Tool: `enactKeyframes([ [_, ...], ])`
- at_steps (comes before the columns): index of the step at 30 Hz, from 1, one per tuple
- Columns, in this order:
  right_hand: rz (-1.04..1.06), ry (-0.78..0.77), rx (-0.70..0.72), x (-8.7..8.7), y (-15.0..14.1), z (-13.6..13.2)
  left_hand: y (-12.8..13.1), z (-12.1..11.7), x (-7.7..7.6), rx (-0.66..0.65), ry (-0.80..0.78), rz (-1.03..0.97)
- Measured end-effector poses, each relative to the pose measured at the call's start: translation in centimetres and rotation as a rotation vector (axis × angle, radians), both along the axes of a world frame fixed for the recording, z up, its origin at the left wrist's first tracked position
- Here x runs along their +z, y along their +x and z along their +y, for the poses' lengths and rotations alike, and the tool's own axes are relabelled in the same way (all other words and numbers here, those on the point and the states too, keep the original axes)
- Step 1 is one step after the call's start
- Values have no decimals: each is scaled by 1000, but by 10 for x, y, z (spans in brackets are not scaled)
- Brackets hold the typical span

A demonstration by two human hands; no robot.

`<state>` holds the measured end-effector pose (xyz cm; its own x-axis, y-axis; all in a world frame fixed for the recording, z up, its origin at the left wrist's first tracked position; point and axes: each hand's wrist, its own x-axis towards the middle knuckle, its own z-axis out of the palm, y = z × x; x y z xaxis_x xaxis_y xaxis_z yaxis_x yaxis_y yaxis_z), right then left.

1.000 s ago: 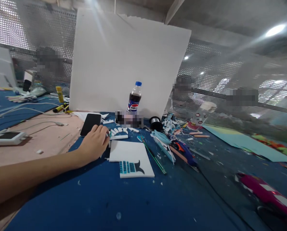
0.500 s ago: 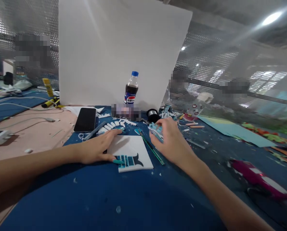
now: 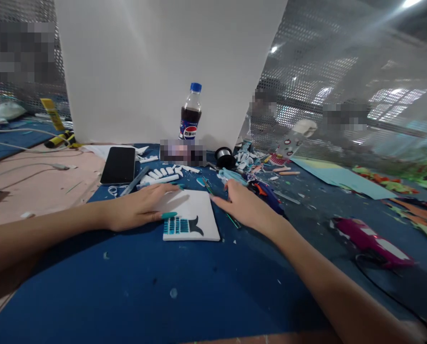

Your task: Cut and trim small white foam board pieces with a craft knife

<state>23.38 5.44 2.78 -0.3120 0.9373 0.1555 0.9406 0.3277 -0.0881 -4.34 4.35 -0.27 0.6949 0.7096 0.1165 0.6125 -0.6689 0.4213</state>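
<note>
A white square panel [image 3: 195, 205] lies flat on the blue table mat, bearing rows of teal blocks and a dark tail shape. My left hand [image 3: 136, 205] rests at its left side, thumb and index finger stretched apart over the surface. Long teal nails show on that hand. Close to the panel's right edge is my right hand [image 3: 240, 203], fingers apart, holding nothing that I can see; its outer fingers are hidden. Thin green sticks [image 3: 234, 220] run partly beneath it. Crumpled light blue material [image 3: 233, 176] sits just beyond its fingertips.
Behind the panel are a phone [image 3: 118, 165], white foam strips [image 3: 165, 171], a cola bottle [image 3: 191, 114] and a black-rimmed spool [image 3: 225, 157]. Blue sheets [image 3: 342, 179] lie to the right. Nearer stands a magenta corded device [image 3: 374, 241]. A large white board [image 3: 163, 62] rises at the back.
My right hand has let go of the light blue material and come nearer the panel's right edge. My left hand stays on the panel. The camera view has tilted down.
</note>
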Motion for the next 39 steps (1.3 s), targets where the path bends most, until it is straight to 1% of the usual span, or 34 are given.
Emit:
enactKeyframes([
  [3, -131, -37, 1, -3, -9, -5, -1, 1, 0, -31, -7, 2],
  [6, -149, -54, 13, -4, -11, -7, -2, 3, 3, -69, -50, 36],
  [9, -118, -72, 18, -3, -7, -6, -2, 3, 6, -86, -61, 50],
  [14, -12, -84, 10, -3, -3, -5, -1, 2, 4, -76, -39, 29],
  [17, 48, -76, -2, -4, -6, -6, -1, 1, 4, -58, 12, 23],
  [21, 154, -77, -57, 2, -16, -12, 0, -2, 3, 25, 154, -11],
  [23, 213, -47, -67, 8, -20, -16, 1, -4, 3, 63, 303, -45],
  [26, 250, 41, -92, 14, -22, -21, 6, -13, 3, 164, 553, -44],
  [28, 237, 55, -141, 14, -21, -22, 11, -23, 4, 246, 657, -6],
  [29, 224, 44, -160, 13, -20, -22, 15, -29, 5, 262, 720, 2],
  [30, 211, 30, -167, 11, -19, -22, 18, -35, 5, 279, 738, 28],
  [33, 208, -5, -145, 4, -19, -21, 26, -49, 7, 312, 749, 101],
  [36, 285, -101, -147, 1, -22, -23, 30, -57, 6, 329, 698, 138],
  [39, 392, -205, -185, 1, -25, -26, 30, -64, 1, 302, 615, 137],
])
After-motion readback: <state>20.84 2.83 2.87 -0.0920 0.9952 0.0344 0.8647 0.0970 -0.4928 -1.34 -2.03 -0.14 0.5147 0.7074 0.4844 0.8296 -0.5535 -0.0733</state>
